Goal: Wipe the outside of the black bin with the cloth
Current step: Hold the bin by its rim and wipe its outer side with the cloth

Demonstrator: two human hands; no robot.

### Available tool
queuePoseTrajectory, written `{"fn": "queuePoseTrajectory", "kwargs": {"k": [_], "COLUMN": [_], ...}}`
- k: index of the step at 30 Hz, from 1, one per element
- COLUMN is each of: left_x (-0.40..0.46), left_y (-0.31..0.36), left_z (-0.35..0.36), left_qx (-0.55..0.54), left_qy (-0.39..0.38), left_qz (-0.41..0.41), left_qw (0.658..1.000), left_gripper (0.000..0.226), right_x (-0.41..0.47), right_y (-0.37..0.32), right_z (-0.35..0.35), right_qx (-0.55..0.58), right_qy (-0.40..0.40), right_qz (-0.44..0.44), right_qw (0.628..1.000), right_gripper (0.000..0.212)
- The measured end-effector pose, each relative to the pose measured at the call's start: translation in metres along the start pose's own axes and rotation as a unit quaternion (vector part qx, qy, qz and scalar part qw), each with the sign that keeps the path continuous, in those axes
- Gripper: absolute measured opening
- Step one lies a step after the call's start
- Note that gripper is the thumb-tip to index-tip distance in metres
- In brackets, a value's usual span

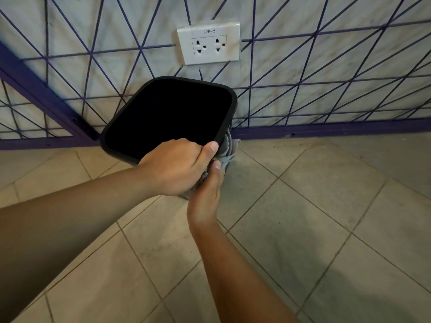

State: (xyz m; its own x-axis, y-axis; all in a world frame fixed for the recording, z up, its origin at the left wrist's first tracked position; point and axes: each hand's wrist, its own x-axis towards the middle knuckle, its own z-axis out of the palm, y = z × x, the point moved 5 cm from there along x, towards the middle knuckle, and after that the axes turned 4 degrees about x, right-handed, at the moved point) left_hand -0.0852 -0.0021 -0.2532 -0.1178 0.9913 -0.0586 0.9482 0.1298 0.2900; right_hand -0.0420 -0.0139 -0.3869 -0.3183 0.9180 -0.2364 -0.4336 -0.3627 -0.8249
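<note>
With fingers [211, 149] of the left hand [173, 169] hooked over the near rim, thumb on the corner: a steadying grip on the black bin [168, 115], tipped toward the camera over the tiled floor [303, 217], just before the wall [326, 66] and its socket [208, 43]. Right hand [206, 194] below, fingers curled up around the grey cloth [227, 148], pressing it to the bin's right outer side. Probably light, stiff plastic, smooth and apt to slide or tip under rubbing; best held by the rolled rim. Cloth soft, limp, bunching easily; best kept wadded against the palm.
</note>
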Motion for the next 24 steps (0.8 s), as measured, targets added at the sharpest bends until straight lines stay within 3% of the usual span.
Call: {"fn": "queuePoseTrajectory", "kwargs": {"k": [3,6,8,10,13,18,21,24], "left_x": [-0.001,0.0,0.001,0.0,-0.001,-0.001,-0.001,0.001], "left_y": [0.0,0.0,0.0,0.0,-0.001,0.0,0.0,-0.001], "left_z": [0.001,0.001,0.001,0.001,0.001,0.001,0.0,0.001], "left_qx": [0.004,-0.004,-0.001,0.001,-0.006,-0.007,-0.003,0.008], "left_qy": [0.007,-0.006,-0.008,-0.004,-0.011,-0.006,-0.01,-0.013], "left_qz": [-0.003,0.002,0.004,0.001,0.003,0.003,0.004,0.0], "left_qw": [1.0,1.0,1.0,1.0,1.0,1.0,1.0,1.0], "left_gripper": [0.06,0.059,0.061,0.062,0.061,0.06,0.058,0.061], "right_x": [0.01,-0.002,-0.001,0.005,-0.004,0.0,-0.005,-0.001], "right_y": [0.003,0.002,0.007,0.007,0.002,0.004,0.001,0.005], "right_z": [-0.01,-0.002,-0.006,-0.012,-0.003,-0.006,0.001,-0.004], "right_qx": [0.009,-0.017,-0.018,0.004,-0.004,0.014,-0.006,0.015], "right_qy": [0.024,-0.022,-0.009,0.019,-0.014,0.033,-0.005,0.012], "right_qz": [0.001,0.005,-0.006,0.011,0.02,0.023,0.021,0.02], "right_qw": [1.0,1.0,1.0,1.0,1.0,0.999,1.0,1.0], "right_gripper": [0.142,0.14,0.135,0.14,0.15,0.147,0.141,0.147]}}
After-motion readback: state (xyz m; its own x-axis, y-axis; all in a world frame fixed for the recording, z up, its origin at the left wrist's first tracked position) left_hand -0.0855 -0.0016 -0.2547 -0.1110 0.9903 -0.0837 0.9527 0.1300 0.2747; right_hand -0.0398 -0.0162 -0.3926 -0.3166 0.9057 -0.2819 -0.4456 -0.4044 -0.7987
